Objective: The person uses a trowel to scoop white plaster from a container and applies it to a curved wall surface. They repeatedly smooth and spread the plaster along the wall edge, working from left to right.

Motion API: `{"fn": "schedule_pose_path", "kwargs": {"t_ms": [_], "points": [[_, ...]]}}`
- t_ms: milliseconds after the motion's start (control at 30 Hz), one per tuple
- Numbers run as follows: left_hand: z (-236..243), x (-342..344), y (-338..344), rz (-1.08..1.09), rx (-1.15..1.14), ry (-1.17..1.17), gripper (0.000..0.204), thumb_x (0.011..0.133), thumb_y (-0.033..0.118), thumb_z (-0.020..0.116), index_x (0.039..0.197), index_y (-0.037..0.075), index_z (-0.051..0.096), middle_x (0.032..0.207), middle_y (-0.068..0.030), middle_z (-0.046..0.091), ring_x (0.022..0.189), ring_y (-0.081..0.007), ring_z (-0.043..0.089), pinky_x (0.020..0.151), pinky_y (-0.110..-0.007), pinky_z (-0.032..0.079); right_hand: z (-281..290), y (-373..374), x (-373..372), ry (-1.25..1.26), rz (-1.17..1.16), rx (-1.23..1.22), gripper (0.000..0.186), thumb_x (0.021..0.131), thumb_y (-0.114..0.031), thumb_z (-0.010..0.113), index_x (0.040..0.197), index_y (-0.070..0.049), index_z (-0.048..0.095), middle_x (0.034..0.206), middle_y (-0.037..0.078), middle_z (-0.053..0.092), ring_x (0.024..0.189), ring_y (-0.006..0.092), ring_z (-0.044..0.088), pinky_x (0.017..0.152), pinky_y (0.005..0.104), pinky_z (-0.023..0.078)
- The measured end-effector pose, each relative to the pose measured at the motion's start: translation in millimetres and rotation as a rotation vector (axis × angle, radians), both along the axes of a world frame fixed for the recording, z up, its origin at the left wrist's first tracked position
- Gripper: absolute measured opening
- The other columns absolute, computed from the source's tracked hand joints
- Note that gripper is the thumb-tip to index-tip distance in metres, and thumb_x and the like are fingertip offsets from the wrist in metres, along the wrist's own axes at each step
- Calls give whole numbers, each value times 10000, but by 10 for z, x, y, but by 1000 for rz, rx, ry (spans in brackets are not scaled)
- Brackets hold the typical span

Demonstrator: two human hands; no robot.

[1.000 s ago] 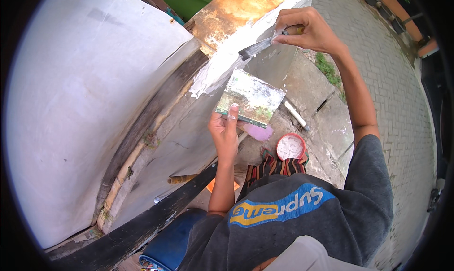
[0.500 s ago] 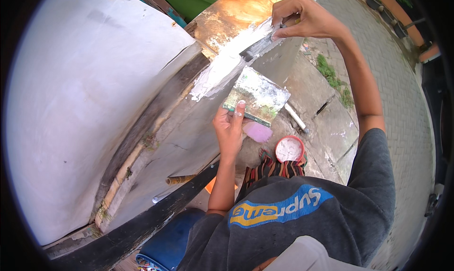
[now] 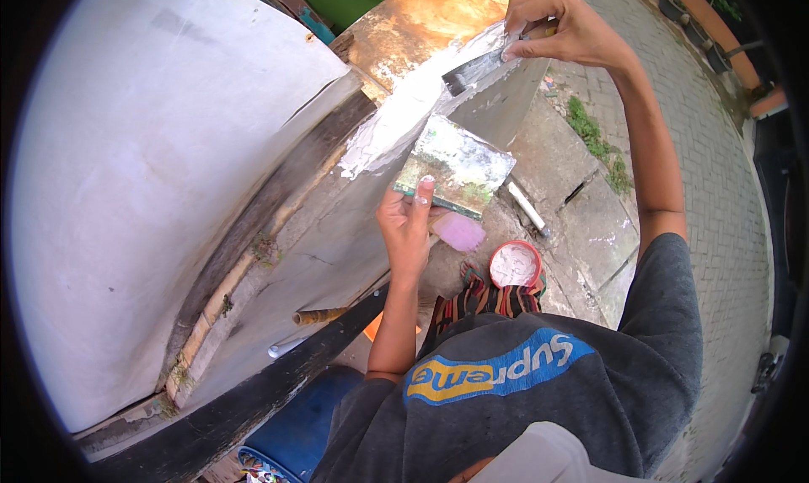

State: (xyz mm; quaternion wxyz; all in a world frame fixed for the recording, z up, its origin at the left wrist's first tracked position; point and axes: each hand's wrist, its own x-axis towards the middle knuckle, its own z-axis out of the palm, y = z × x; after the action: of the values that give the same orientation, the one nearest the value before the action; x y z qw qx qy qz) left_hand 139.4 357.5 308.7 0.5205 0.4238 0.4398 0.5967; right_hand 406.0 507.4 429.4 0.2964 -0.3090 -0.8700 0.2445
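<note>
My right hand (image 3: 569, 32) pinches a putty knife (image 3: 474, 70) at the upper right. Its wide, dark blade lies against a band of wet white putty (image 3: 403, 116) along the edge of a low wall. My left hand (image 3: 409, 230) grips a small rectangular board (image 3: 459, 169) by its near edge, thumb on top. White and greenish smears cover the board, which is just below the puttied edge. A red-rimmed tub (image 3: 515, 265) of white putty stands below, close to my striped trousers.
A pink flat piece (image 3: 459, 231) and a white tube (image 3: 527, 207) lie beyond the tub. On the left rises a large pale panel (image 3: 168, 163). A black beam (image 3: 253, 390) slants past my left arm, with a blue container (image 3: 295, 420) beside it. Paving (image 3: 716, 230) runs along the right.
My right hand has shifted slightly right and the putty knife's blade shows more plainly. My left hand and the board have barely moved, a touch to the left.
</note>
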Motion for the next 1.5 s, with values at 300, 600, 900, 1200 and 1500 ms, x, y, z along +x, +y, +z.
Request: {"fn": "schedule_pose_path", "kwargs": {"t_ms": [300, 600, 900, 1200, 1500], "points": [[-19, 45, 14, -23, 21, -11, 234, 947, 161, 612, 1081, -31, 606, 961, -110, 671, 790, -132, 659, 633, -265, 587, -1, -19, 237, 66, -170, -94, 184, 756, -120, 794, 840, 1, 685, 657, 3, 603, 592, 50, 484, 521, 237, 396], [-68, 78, -59, -6, 3, 53, 287, 937, 202, 618, 1129, -8, 589, 977, -96, 681, 801, -138, 679, 609, -264, 587, -147, -475, 54, -169, -262, 258, 180, 740, -223, 767, 792, -70, 687, 758, 57, 650, 641, 230, 606, 593, 337, 465], [-136, 255, -83, -23, 11, 67, 220, 953, 177, 606, 1049, -21, 616, 888, -91, 674, 757, -105, 646, 625, -261, 585, -263, -452, 184, -124, -318, 458, 203, 734, -251, 772, 807, -87, 678, 758, 47, 648, 614, 234, 606, 577, 337, 465], [-68, 336, -115, -29, -14, 33, 223, 952, 173, 610, 1058, -23, 609, 891, -87, 671, 744, -103, 643, 635, -264, 580, 65, -266, 486, -51, -350, 148, 200, 751, -171, 816, 810, -19, 700, 605, -50, 548, 552, 29, 440, 480, 229, 347], [-106, 369, -66, -67, 16, -25, 204, 945, 139, 617, 1063, -27, 605, 895, -93, 668, 743, -109, 642, 599, -258, 568, -100, -50, 561, 52, -246, 5, 221, 778, -217, 790, 791, -37, 663, 719, 17, 587, 557, 124, 513, 521, 259, 386]]}}
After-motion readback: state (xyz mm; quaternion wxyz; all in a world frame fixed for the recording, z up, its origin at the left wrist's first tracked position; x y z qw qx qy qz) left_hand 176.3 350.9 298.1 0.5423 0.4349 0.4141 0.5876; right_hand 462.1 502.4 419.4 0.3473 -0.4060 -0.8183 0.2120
